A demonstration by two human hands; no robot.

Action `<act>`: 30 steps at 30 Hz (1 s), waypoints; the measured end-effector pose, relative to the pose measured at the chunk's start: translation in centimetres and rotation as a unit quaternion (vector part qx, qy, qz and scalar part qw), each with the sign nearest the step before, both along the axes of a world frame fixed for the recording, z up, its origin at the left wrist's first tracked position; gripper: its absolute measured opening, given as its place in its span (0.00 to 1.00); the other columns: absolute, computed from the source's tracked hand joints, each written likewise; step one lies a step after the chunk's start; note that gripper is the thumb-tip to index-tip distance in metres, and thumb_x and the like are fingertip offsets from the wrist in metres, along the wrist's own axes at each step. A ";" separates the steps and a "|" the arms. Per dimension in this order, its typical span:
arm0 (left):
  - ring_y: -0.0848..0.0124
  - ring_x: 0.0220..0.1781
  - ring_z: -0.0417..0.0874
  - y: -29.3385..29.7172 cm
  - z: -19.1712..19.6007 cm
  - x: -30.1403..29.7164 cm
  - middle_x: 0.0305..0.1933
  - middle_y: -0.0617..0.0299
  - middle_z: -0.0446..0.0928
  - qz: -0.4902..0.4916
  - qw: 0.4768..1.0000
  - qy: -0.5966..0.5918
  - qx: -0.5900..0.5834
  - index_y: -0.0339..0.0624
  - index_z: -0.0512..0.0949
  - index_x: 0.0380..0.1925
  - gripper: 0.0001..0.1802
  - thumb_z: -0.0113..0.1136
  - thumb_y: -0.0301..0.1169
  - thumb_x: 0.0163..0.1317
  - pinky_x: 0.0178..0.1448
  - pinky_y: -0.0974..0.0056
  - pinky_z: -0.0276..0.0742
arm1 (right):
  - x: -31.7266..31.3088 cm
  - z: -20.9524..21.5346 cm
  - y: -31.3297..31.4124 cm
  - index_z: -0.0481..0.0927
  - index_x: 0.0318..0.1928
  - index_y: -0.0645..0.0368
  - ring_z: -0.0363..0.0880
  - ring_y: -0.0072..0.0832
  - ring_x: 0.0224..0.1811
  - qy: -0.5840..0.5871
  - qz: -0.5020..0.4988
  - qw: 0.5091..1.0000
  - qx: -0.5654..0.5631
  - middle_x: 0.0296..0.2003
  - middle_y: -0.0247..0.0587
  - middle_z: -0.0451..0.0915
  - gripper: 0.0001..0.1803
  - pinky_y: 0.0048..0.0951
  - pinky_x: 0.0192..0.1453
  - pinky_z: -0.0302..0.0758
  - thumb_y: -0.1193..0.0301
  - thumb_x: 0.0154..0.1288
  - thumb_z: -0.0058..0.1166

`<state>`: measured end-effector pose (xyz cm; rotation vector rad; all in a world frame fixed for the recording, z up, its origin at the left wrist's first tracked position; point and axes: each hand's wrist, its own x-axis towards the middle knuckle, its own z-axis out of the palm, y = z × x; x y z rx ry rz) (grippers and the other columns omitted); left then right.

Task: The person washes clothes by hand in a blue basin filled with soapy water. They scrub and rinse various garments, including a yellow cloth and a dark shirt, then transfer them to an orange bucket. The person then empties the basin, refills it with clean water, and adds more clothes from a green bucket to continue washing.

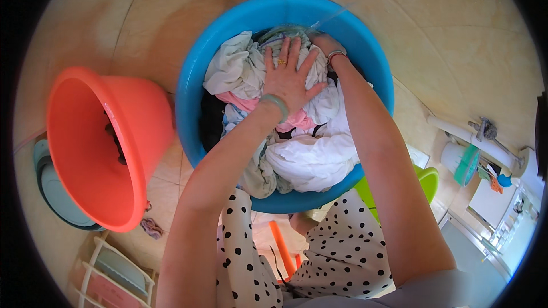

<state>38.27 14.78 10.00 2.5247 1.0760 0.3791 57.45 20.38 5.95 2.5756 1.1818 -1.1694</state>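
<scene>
A polka-dot skirt (342, 251) is lying across the person's lap at the lower edge, with an orange stick-like handle (281, 248) showing between the knees. Just beyond it a blue basin (197, 57) is sitting on the tiled floor (142, 34), round and mouth-up, its near rim touching the skirt. A heap of laundry (308, 154) is filling it, mostly white cloth with pink and dark pieces, its longer run going from the near right edge toward the far left, and a white fold is spilling over the near rim. The left hand (288, 77) is lying flat on top of the heap with fingers spread wide, pointing away from the person, a green bangle at the wrist. The right hand (324, 43) is pressing in at the far side of the pile; its fingers are mostly buried in cloth, so it is hard to tell whether they are gripping anything. An orange basin (91, 148) is leaning on its side just left of the blue one, mouth turned toward the camera, leaving a narrow strip of floor between them. Bare tiles are lying open beyond the far rim.
</scene>
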 end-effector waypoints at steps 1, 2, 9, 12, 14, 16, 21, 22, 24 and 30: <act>0.52 0.75 0.42 0.0 0.0 0.0 0.73 0.49 0.46 -0.001 1.000 -0.003 0.001 0.56 0.57 0.67 0.40 0.44 0.62 0.59 0.70 0.37 0.32 | 0.0 0.0 -0.1 0.77 0.54 0.48 0.72 0.40 0.59 -0.010 0.004 1.000 0.008 0.57 0.43 0.74 0.34 0.37 0.60 0.67 0.38 0.60 0.37; 0.52 0.75 0.42 0.0 0.0 0.0 0.73 0.48 0.46 -0.003 1.000 -0.005 0.002 0.56 0.57 0.67 0.40 0.44 0.62 0.59 0.70 0.37 0.32 | 0.0 0.0 -0.1 0.78 0.54 0.48 0.72 0.40 0.59 -0.019 0.008 1.000 0.015 0.57 0.43 0.74 0.34 0.37 0.60 0.67 0.39 0.61 0.37; 0.52 0.75 0.43 0.0 0.1 0.1 0.73 0.48 0.46 -0.008 1.000 -0.008 0.005 0.57 0.58 0.67 0.36 0.42 0.59 0.62 0.70 0.38 0.33 | 0.6 -0.7 -0.3 0.79 0.52 0.48 0.71 0.40 0.60 -0.027 0.031 0.999 0.019 0.57 0.43 0.74 0.34 0.38 0.61 0.67 0.39 0.61 0.36; 0.53 0.74 0.47 0.0 -0.2 -0.3 0.71 0.49 0.50 0.000 0.999 -0.018 0.031 0.59 0.62 0.64 0.30 0.43 0.54 0.64 0.70 0.39 0.37 | 0.0 -0.8 -0.2 0.78 0.53 0.48 0.70 0.42 0.60 -0.027 0.024 0.999 0.026 0.58 0.44 0.73 0.34 0.40 0.62 0.65 0.38 0.62 0.35; 0.55 0.71 0.53 0.1 -0.1 0.0 0.68 0.53 0.57 -0.006 0.998 -0.056 0.025 0.59 0.66 0.60 0.25 0.48 0.48 0.63 0.68 0.39 0.42 | 1.1 -1.4 -0.9 0.77 0.54 0.49 0.72 0.44 0.57 -0.032 0.111 0.992 0.061 0.55 0.47 0.74 0.32 0.41 0.59 0.68 0.42 0.64 0.34; 0.57 0.67 0.60 0.3 0.0 -0.1 0.64 0.56 0.63 -0.005 0.996 -0.085 0.013 0.57 0.70 0.54 0.20 0.52 0.40 0.61 0.65 0.41 0.47 | 1.7 -1.5 -1.5 0.75 0.55 0.49 0.75 0.46 0.53 -0.059 0.199 0.974 0.090 0.51 0.50 0.76 0.28 0.43 0.54 0.71 0.47 0.66 0.34; 0.59 0.51 0.74 1.1 1.5 -2.6 0.47 0.61 0.75 0.085 0.973 -0.197 -0.080 0.50 0.75 0.41 0.13 0.57 0.25 0.55 0.55 0.52 0.63 | -0.4 2.6 -4.1 0.72 0.52 0.52 0.79 0.48 0.38 -0.124 0.403 0.890 0.174 0.36 0.52 0.80 0.17 0.44 0.37 0.75 0.63 0.67 0.37; 0.58 0.48 0.75 1.2 2.3 -3.3 0.44 0.60 0.76 0.084 0.967 -0.224 -0.084 0.49 0.75 0.39 0.11 0.56 0.25 0.55 0.52 0.54 0.65 | -0.7 3.8 -4.6 0.72 0.51 0.53 0.79 0.47 0.36 -0.102 0.417 0.881 0.200 0.34 0.51 0.79 0.16 0.45 0.35 0.75 0.64 0.66 0.39; 0.56 0.42 0.77 0.7 3.9 -5.2 0.37 0.58 0.77 0.084 0.954 -0.273 -0.094 0.45 0.77 0.37 0.08 0.56 0.25 0.57 0.47 0.58 0.68 | -1.5 6.0 -6.3 0.73 0.49 0.54 0.79 0.47 0.32 -0.051 0.444 0.860 0.247 0.30 0.49 0.79 0.15 0.45 0.32 0.74 0.67 0.63 0.42; 0.57 0.37 0.79 -3.6 10.5 -11.5 0.34 0.55 0.79 0.085 0.934 -0.300 -0.178 0.41 0.78 0.35 0.05 0.56 0.26 0.58 0.45 0.61 0.70 | -7.3 10.3 -14.4 0.74 0.42 0.60 0.77 0.42 0.33 0.098 0.473 0.837 0.258 0.26 0.45 0.76 0.14 0.42 0.36 0.73 0.71 0.55 0.45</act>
